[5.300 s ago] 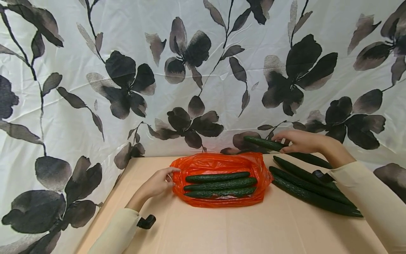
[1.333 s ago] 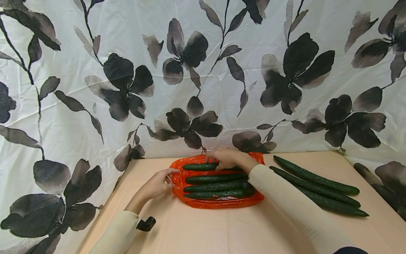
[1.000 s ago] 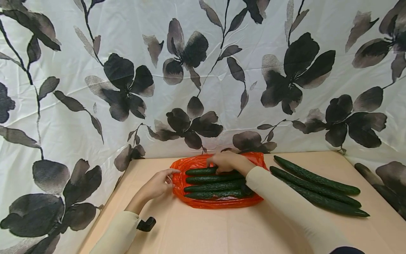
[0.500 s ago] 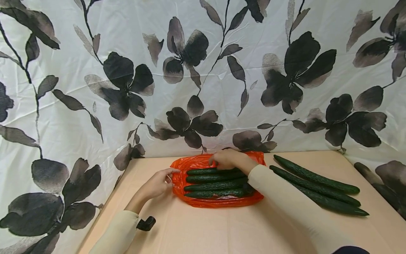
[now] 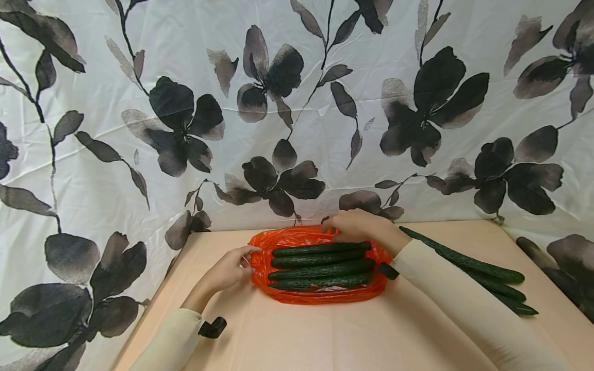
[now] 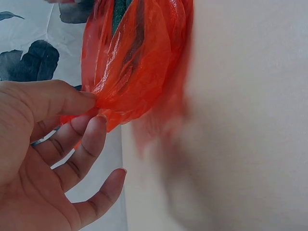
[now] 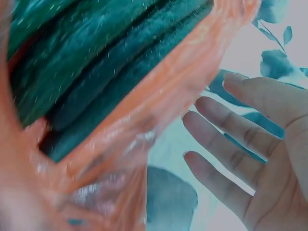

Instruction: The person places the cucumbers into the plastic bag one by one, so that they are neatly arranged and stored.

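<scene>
A red plastic bag [image 5: 283, 236] lies spread on the table with several dark green cucumbers [image 5: 322, 270] side by side in it. At the bag's left end my left hand [image 5: 228, 269] pinches its edge; in the left wrist view, thumb and forefinger hold the gathered red film [image 6: 144, 67] while the other fingers are loose. My right hand [image 5: 364, 228] is above the bag's far right edge. In the right wrist view this hand [image 7: 255, 144] has its fingers extended, with nothing in them, beside the bag's wall [image 7: 178, 91].
Three more cucumbers [image 5: 492, 268] lie on the table right of the bag, partly hidden by my right sleeve [image 5: 459, 309]. The pale table [image 5: 297, 335] meets a floral cloth [image 5: 343, 154] at the back. Black cameras [image 5: 212, 327] are worn on the wrists.
Over these seconds my right hand brought a cucumber from the right into the bag beside the others. It has since let go and moved up and right. The left hand has stayed put.
</scene>
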